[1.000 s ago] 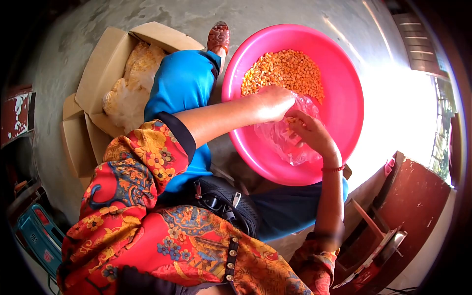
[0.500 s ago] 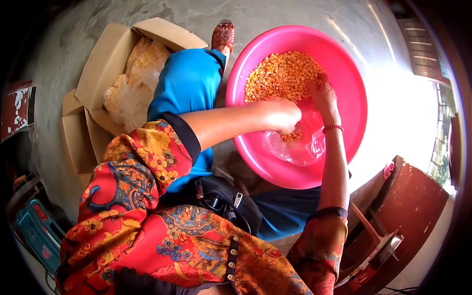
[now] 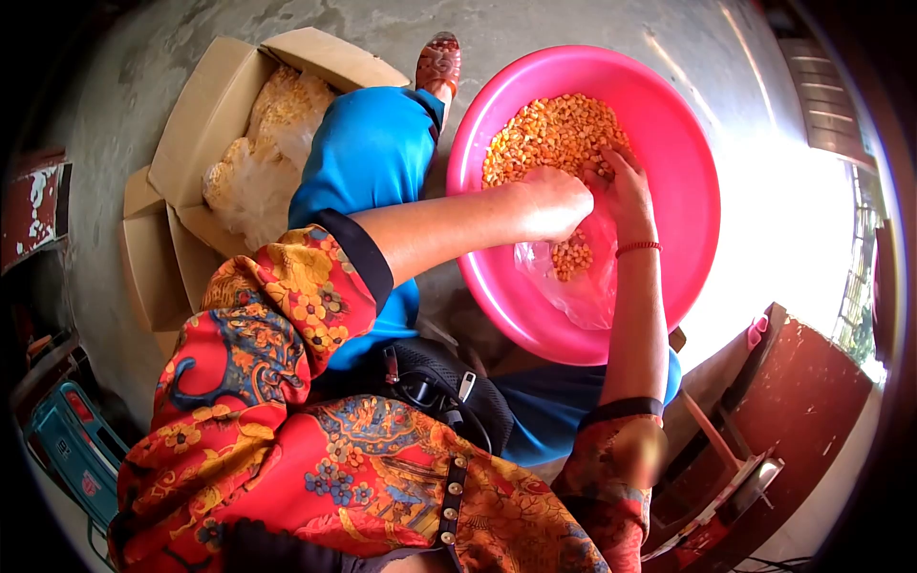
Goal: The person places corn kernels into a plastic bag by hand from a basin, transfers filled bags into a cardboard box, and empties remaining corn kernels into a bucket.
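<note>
A clear plastic bag (image 3: 583, 296) with some corn kernels (image 3: 571, 258) in it lies inside a pink basin (image 3: 693, 220). Loose orange corn kernels (image 3: 549, 134) are heaped at the basin's far side. My left hand (image 3: 554, 205) is closed at the bag's upper end, its fingertips mostly hidden behind the fist. Just to its right, my right hand (image 3: 630, 191) reaches to the edge of the heap, fingers and thumb apart and touching kernels. A red bracelet (image 3: 638, 247) circles my right wrist.
An open cardboard box (image 3: 205, 124) with plastic bags of corn (image 3: 258, 172) stands on the floor to the left. My knee (image 3: 363, 143) lies between box and basin. A worn red-brown wooden piece (image 3: 812, 382) stands at right, a teal case (image 3: 81, 458) at lower left.
My left hand has shifted slightly upward toward the heap, showing more of the kernels in the bag. The fingers of my right hand have spread a little at the heap's edge.
</note>
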A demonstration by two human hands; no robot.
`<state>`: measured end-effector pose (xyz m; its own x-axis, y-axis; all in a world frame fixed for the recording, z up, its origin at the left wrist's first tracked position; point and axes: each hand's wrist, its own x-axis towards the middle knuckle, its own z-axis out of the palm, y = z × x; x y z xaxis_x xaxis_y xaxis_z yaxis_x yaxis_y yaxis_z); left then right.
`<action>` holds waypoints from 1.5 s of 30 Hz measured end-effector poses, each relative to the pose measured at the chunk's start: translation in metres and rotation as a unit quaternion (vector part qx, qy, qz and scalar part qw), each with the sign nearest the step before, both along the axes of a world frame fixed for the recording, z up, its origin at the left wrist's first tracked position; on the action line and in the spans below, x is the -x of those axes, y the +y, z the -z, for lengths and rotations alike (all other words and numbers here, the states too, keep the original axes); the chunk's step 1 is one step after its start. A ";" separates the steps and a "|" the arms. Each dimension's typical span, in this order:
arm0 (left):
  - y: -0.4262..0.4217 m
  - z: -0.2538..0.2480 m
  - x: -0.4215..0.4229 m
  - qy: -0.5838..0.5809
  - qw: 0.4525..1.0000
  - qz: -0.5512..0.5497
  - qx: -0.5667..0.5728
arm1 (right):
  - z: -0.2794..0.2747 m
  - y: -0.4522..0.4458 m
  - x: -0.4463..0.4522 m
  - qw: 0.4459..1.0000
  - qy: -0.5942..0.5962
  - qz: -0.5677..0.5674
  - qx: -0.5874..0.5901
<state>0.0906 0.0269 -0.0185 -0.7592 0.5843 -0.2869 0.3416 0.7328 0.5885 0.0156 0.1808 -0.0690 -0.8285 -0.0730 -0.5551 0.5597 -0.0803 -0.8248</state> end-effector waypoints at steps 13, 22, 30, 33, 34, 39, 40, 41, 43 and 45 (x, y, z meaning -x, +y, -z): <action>-0.003 0.012 0.003 0.068 0.997 -0.017 -0.022 | -0.097 0.026 -0.053 0.943 -0.014 -0.329 -0.048; 0.001 0.015 -0.002 0.028 0.999 -0.018 -0.041 | -0.091 0.014 -0.054 0.900 0.106 -0.331 -0.263; 0.008 0.012 -0.005 -0.034 0.997 0.050 0.040 | -0.027 -0.029 -0.021 0.749 0.242 -0.340 -0.515; 0.005 0.006 -0.005 -0.046 0.998 0.031 0.029 | -0.013 -0.042 -0.019 0.749 0.274 -0.331 -0.505; 0.003 0.002 -0.004 -0.039 0.998 0.035 0.019 | -0.009 -0.042 -0.016 0.748 0.274 -0.332 -0.504; 0.000 0.000 -0.002 0.001 0.999 0.050 0.016 | -0.005 -0.021 -0.004 0.984 0.001 -0.171 0.053; -0.002 -0.002 -0.001 0.004 0.999 0.042 0.015 | -0.011 -0.019 -0.006 0.988 -0.019 -0.136 0.076; -0.003 -0.004 0.000 0.008 0.999 0.033 0.015 | -0.018 -0.017 -0.007 0.988 -0.019 -0.136 0.076; -0.004 0.001 0.002 0.012 1.000 0.024 0.016 | -0.028 -0.008 -0.007 0.991 -0.024 -0.091 0.098; -0.004 0.003 0.004 0.016 1.000 0.017 0.016 | -0.041 0.005 -0.012 0.991 -0.015 -0.097 0.090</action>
<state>0.0870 0.0232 -0.0217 -0.7486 0.6003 -0.2814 0.3849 0.7391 0.5528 0.0279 0.1859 -0.0277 -0.7725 -0.3287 -0.5433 0.6034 -0.1134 -0.7894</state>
